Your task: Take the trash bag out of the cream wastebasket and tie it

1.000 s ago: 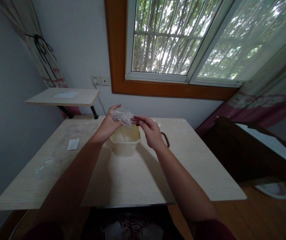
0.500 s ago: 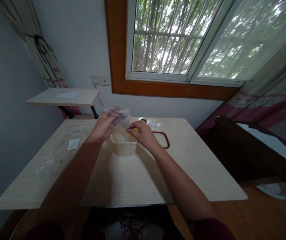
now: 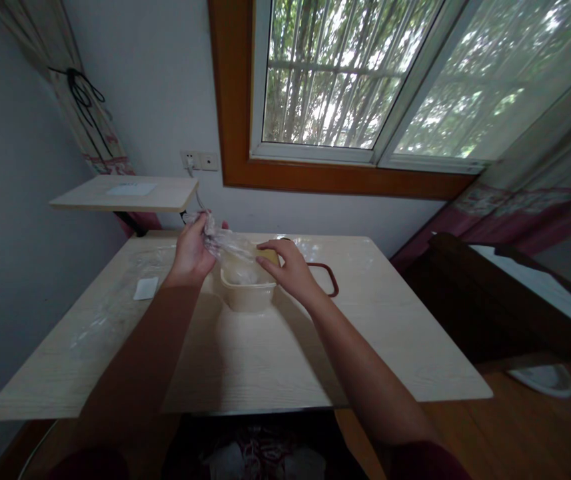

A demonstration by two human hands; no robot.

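Two hands are held above a cream plastic tub (image 3: pixel 248 298): a clear plastic bag (image 3: pixel 228 248) is pinched by the bunched fingers (image 3: pixel 204 227) of the left hand (image 3: pixel 192 253), and a yellow object (image 3: pixel 269 256) by the tub's rim is touched by the loosely spread fingers (image 3: pixel 261 261) of the right hand (image 3: pixel 289 268)

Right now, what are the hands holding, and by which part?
The left hand pinches a clear plastic bag by its bunched end. The right hand is on something yellow at a plastic tub; whether it grips is unclear.
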